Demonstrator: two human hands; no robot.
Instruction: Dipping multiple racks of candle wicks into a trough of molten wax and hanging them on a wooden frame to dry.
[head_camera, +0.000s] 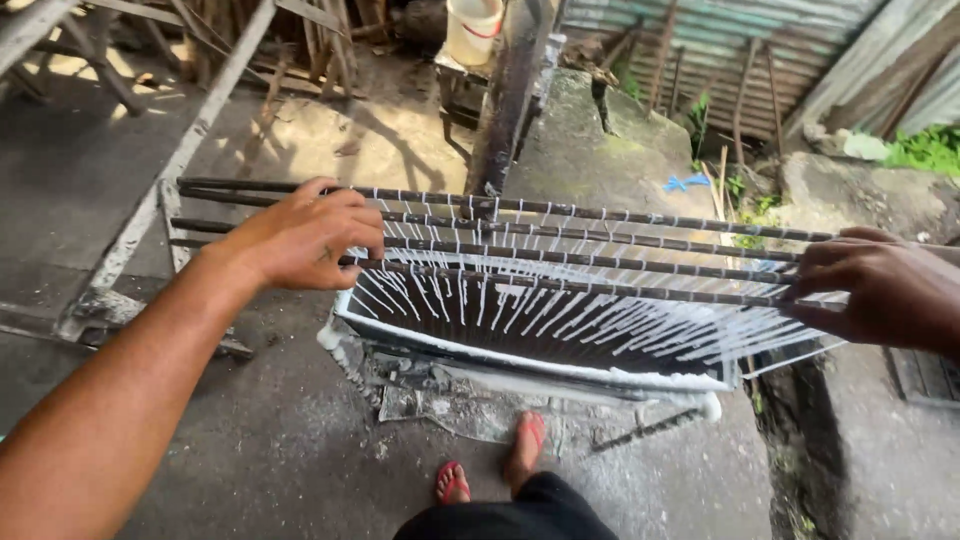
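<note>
Several long dark rods (600, 238) lie side by side, level, above a wax-crusted rectangular vat (520, 360). Rows of thin white candles (520, 300) hang from them on strings, slanting down into the vat. My left hand (305, 238) grips the rods near their left ends. My right hand (880, 290) grips them at their right ends. My feet in red sandals (450, 485) stand on the concrete just in front of the vat.
A dark wooden post (510, 90) rises behind the vat, with a white bucket (472, 28) beyond it. A slanted wooden beam (190, 140) crosses the left. Corrugated metal sheeting (720, 40) stands at the back right, and a gutter (800, 450) runs at the right.
</note>
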